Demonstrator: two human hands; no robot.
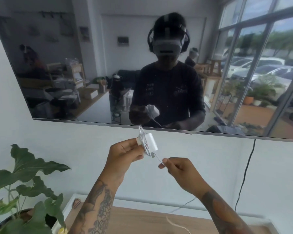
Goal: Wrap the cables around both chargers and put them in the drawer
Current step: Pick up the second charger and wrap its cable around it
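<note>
the left hand (125, 153) grips the white charger (150, 142) up in front of the chest, below the tv (57, 65); several loops of cable (145, 141) already lie round it. the right hand (178, 168) pinches the short free tail. best to keep that tail taut, lay the last turn snug beside the others, then tuck the end under. another cable (176, 224) lies on the wooden top (142, 220) below; no drawer in view

open air lies all around the left grip (125, 153) and right grip (178, 168). above them hangs the tv (142, 65); lower left stands a plant (29, 179); below, the counter (142, 220).
</note>
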